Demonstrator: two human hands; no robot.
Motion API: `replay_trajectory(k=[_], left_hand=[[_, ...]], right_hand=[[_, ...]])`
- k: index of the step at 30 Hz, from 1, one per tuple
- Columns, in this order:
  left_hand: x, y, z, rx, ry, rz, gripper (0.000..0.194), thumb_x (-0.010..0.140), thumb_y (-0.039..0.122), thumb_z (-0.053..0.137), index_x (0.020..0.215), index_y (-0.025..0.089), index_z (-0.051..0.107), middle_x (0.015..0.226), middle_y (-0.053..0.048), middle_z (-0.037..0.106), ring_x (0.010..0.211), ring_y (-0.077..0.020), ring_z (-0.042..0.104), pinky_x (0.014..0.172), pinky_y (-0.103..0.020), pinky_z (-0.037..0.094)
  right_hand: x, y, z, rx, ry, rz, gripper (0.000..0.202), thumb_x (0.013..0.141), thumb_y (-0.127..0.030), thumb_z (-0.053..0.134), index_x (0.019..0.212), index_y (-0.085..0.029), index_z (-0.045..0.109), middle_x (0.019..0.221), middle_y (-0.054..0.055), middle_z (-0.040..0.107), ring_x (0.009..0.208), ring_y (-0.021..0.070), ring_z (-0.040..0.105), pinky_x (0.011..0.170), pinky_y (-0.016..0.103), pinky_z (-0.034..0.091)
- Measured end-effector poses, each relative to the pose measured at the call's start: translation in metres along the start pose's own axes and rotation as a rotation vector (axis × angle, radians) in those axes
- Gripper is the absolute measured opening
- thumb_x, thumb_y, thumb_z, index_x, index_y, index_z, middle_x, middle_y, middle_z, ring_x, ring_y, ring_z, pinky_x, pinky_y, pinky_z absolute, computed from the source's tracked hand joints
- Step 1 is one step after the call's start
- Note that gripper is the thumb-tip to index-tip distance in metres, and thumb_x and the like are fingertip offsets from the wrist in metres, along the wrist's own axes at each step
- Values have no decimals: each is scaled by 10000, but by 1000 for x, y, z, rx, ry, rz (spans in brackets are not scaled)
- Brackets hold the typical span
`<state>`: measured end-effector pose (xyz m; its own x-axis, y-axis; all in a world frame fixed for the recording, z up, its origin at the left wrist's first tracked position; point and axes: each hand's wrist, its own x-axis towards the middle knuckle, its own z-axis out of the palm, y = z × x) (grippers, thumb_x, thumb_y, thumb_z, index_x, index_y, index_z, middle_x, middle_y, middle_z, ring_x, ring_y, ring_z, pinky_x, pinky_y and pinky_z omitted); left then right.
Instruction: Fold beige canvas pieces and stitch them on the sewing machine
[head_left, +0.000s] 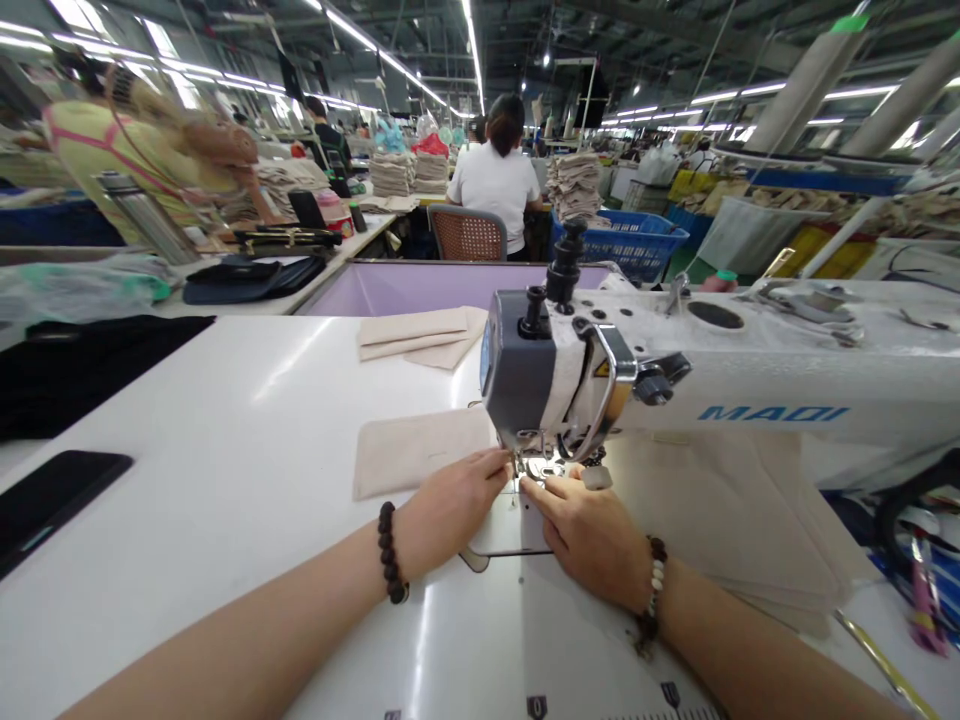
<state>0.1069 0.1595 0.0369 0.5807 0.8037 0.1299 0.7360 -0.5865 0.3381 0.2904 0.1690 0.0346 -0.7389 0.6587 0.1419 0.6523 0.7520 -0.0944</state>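
Note:
Both hands meet under the head of a white and grey sewing machine (519,370), beside its lit needle and presser foot (541,466). My left hand (459,502) reaches in from the left with fingers pressed together at the needle. What its fingertips hold, if anything, is too small to make out. Just behind it lies a flat beige fabric piece (409,452), partly covered by the machine head and my fingers. My right hand (592,530) is closed on the right side of the needle plate (514,535), fingertips near the needle; their contents are hidden.
Folded beige pieces (424,335) lie behind on the white table (225,480). Larger beige fabric (742,520) is under the machine arm. A black phone (60,500) lies left, tweezers (885,660) right. A seated person (499,175) and a blue crate (630,240) are ahead.

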Motion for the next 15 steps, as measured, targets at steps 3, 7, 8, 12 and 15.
replay_trajectory(k=[3, 7, 8, 12, 15], left_hand=[[2, -3, 0, 13, 9, -33, 220, 829, 18, 425, 981, 119, 548, 1023, -81, 577, 985, -167, 558, 919, -280, 445], [2, -6, 1, 16, 37, -33, 229, 832, 41, 437, 999, 141, 557, 1035, -74, 580, 1008, -176, 550, 909, -285, 451], [2, -7, 2, 17, 38, -31, 225, 832, 46, 440, 1002, 138, 557, 1036, -76, 580, 1012, -178, 548, 910, -284, 449], [0, -8, 5, 28, 27, -21, 218, 837, 62, 446, 1017, 119, 555, 1029, -83, 581, 1014, -183, 540, 911, -275, 440], [-2, -8, 7, 71, 51, -7, 222, 849, 100, 457, 1054, 106, 541, 1056, -100, 570, 1054, -195, 512, 937, -286, 413]], right_hand=[[0, 0, 0, 3, -23, 10, 360, 767, -87, 462, 1111, -143, 552, 864, 55, 643, 743, 182, 549, 670, 303, 353], [-1, 2, 4, 34, -46, 19, 383, 777, -89, 450, 1145, -138, 547, 895, 70, 640, 789, 198, 558, 701, 307, 379], [-1, 2, 5, 41, -47, 23, 401, 775, -88, 448, 1162, -139, 540, 913, 74, 640, 803, 201, 558, 712, 308, 387], [-2, 2, 8, 64, -74, 50, 437, 775, -89, 435, 1195, -160, 533, 954, 75, 637, 847, 225, 552, 757, 337, 423], [-3, 1, 11, 75, -96, 69, 446, 779, -85, 417, 1201, -169, 534, 986, 73, 636, 867, 244, 555, 787, 384, 443]])
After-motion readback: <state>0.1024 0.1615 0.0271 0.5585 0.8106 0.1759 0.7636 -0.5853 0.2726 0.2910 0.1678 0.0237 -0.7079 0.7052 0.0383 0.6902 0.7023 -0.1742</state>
